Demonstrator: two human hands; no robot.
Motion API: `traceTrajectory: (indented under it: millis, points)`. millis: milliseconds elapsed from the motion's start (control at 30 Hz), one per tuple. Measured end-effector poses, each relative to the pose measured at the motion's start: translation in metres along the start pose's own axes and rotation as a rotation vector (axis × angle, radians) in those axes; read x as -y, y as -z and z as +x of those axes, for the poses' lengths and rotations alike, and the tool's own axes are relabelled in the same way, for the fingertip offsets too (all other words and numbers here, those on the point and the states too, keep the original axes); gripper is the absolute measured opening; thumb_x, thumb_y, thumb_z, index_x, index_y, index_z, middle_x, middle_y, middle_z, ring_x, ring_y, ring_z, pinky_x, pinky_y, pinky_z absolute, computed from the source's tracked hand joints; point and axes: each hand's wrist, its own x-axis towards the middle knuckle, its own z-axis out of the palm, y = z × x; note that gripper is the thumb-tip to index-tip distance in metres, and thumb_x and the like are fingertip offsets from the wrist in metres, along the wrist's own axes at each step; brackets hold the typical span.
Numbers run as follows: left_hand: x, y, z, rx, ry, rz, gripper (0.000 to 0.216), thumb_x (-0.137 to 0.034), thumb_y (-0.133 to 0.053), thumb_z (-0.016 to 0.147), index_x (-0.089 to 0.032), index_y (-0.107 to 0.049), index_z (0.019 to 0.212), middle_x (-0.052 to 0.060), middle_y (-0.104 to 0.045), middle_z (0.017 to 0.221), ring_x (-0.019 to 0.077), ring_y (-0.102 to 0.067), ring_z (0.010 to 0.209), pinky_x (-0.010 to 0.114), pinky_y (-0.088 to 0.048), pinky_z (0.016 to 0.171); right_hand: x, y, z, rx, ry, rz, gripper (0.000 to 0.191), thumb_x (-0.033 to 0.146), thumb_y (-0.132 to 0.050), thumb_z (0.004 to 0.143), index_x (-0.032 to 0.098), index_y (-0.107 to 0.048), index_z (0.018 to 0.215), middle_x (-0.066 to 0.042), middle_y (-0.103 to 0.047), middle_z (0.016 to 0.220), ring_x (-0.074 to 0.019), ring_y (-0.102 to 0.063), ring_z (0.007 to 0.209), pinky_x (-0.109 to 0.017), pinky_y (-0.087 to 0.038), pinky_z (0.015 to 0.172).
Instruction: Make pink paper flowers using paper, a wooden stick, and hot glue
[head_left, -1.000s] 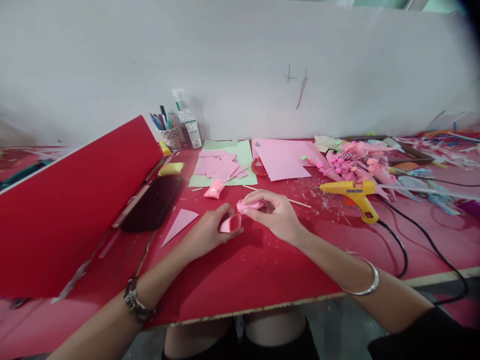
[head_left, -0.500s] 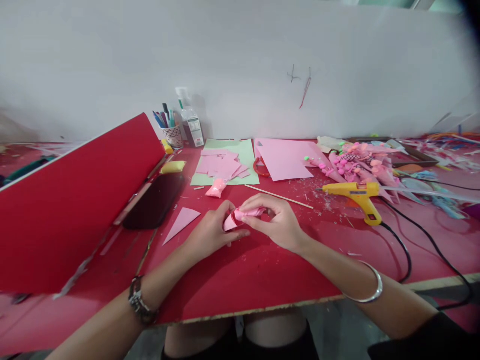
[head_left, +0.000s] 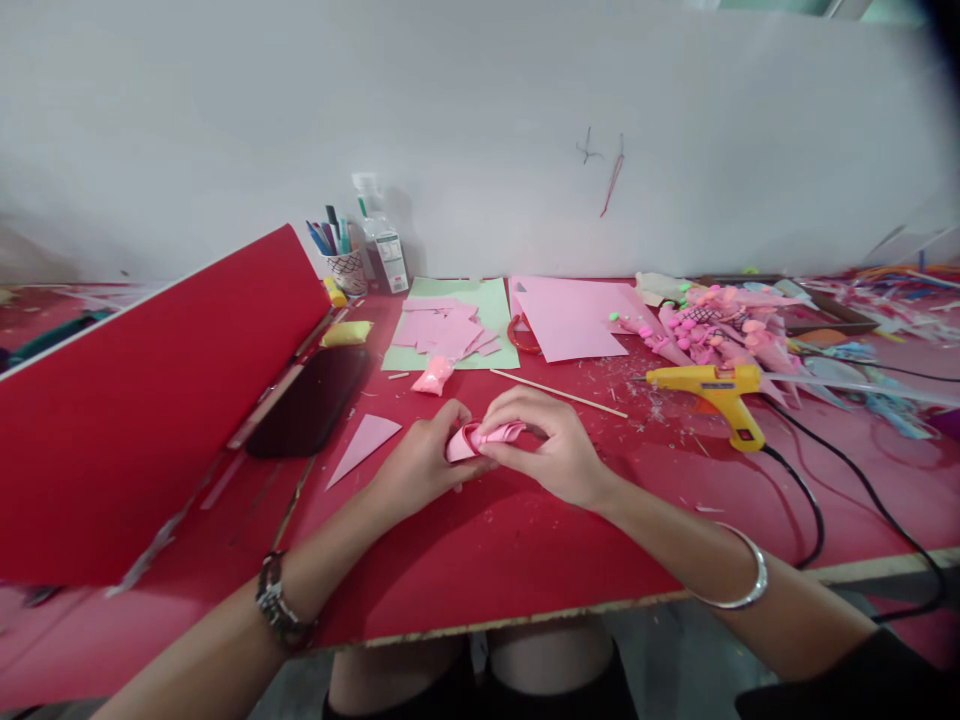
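My left hand (head_left: 420, 462) is closed around a small pink paper cone (head_left: 459, 444) just above the red table. My right hand (head_left: 551, 447) pinches a crumpled pink piece (head_left: 501, 433) and holds it at the cone's open mouth, so the two pink parts touch. Both hands meet near the middle of the table. A pink paper triangle (head_left: 362, 445) lies flat just left of my left hand.
A yellow glue gun (head_left: 712, 385) with a black cord lies to the right, beside a heap of pink cones (head_left: 712, 325). Pink sheets (head_left: 566, 318), cut pink squares on green paper (head_left: 444, 332), a thin stick (head_left: 559, 394), a pen cup (head_left: 346, 272) and a tilted red board (head_left: 150, 410) surround the hands.
My right hand has brought the crumpled pink piece down to the cone's mouth, and my left hand has turned the cone toward it. The view has shifted slightly.
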Motion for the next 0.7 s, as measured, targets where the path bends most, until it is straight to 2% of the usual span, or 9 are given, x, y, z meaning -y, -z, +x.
traceTrajectory:
  millis: [267,467,700]
  points:
    - [-0.0004,-0.0002,-0.0006,0.035,-0.005,0.013,0.021,-0.028,-0.057,0.07,-0.019,-0.041,0.079,-0.008,-0.052,0.049,0.0114,-0.056,0.044,0.018,-0.037,0.044,0.0016,0.0026,0.0003,0.073,0.037,-0.127,0.011,0.026,-0.056,0.075,0.021,-0.059,0.085,-0.002,-0.051,0.087,-0.0118,-0.052,0.081,-0.026,-0.044,0.074]
    - [-0.0021,0.0007,-0.0001,0.046,-0.019,-0.045,0.025,-0.031,-0.056,0.072,-0.018,-0.043,0.088,-0.007,-0.055,0.053,0.0104,-0.056,0.043,0.018,-0.04,0.044,0.0044,0.0035,0.0006,0.069,0.054,-0.036,0.031,0.024,-0.054,0.076,0.021,-0.049,0.106,-0.004,-0.051,0.096,-0.0131,-0.051,0.088,-0.027,-0.046,0.074]
    - [-0.0043,0.0003,-0.0002,0.068,-0.014,-0.097,0.037,-0.039,-0.056,0.073,-0.015,-0.044,0.097,-0.006,-0.054,0.05,0.0119,-0.056,0.044,0.022,-0.043,0.049,0.0017,0.0037,0.0008,-0.012,0.092,-0.069,0.021,0.023,-0.048,0.081,0.024,-0.055,0.1,-0.002,-0.054,0.092,-0.0126,-0.052,0.086,-0.029,-0.044,0.076]
